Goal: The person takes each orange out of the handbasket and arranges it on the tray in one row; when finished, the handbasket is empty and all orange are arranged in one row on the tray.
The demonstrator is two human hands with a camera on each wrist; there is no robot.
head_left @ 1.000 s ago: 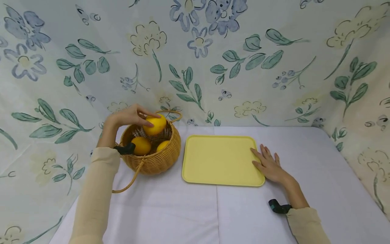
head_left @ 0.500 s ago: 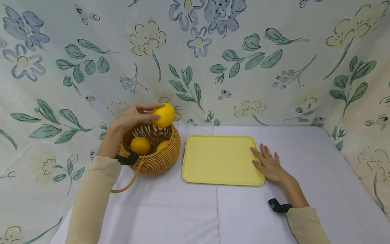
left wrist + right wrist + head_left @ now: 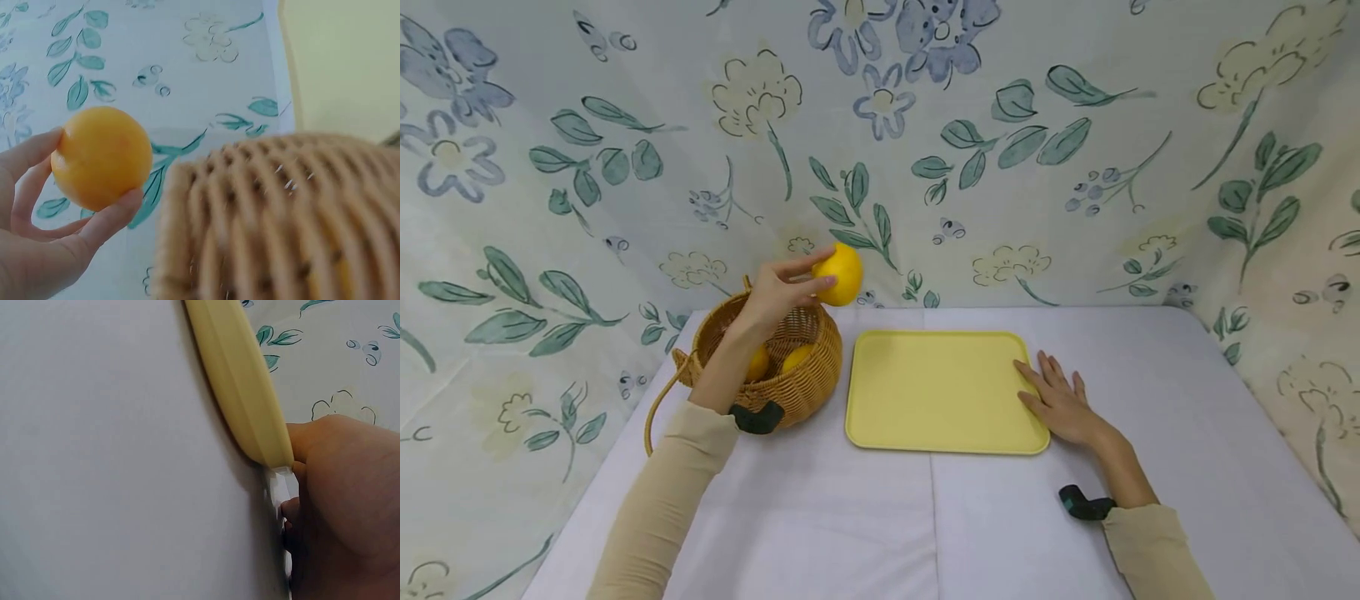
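Note:
Between its thumb and fingers, my left hand (image 3: 777,292) pinches a round yellow-orange fruit (image 3: 838,275), raised above the far right rim of a wicker basket (image 3: 805,392). The left wrist view shows the smooth fruit (image 3: 103,156) gripped from the side, with the woven basket wall (image 3: 281,219) close beside it. Two more such fruits lie inside the basket; one fruit (image 3: 797,357) shows at the right, and my forearm partly covers the other fruit (image 3: 758,364). My right hand (image 3: 1063,404) rests flat at the right edge of a yellow rectangular tray (image 3: 940,392), fingers spread, fingertips over its rim.
A white cloth (image 3: 820,517) covers the table under the basket and tray. Behind stands a floral fabric backdrop (image 3: 880,208), right along the table's far edge. A looped basket handle (image 3: 658,408) hangs down at the left.
My left hand has lifted the fruit out of the basket and carried it rightward past the rim. The near handle has swung left. My right hand and the tray have stayed put.

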